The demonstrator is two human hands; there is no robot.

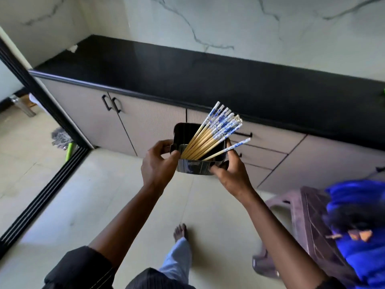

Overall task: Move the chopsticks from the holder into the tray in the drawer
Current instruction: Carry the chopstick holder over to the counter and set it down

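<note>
A black holder [200, 163] was held in mid-air at the centre of the frame, gripped from both sides. The left hand [158, 165] was closed around the holder's left wall, thumb over the near rim. The right hand [231, 174] was clasped on the holder's right wall and near corner, and one loose chopstick [229, 149] lay across its fingertips, sticking out to the right.

A bundle of chopsticks [212, 132], bamboo-coloured below and patterned blue and white at the tops, stood tilted inside the holder, fanned towards the upper right. The loose one was set slightly apart from the bundle, lower and flatter.

Behind the holder, a black countertop [187, 80] was seen running across the frame above pale cabinet fronts. Closed drawers [262, 151] with dark handles were visible just right of the holder. A plastic stool [295, 226] carrying blue cloth [360, 226] occupied the lower right. A bare foot [180, 231] was seen on the tiled floor at lower centre.
</note>
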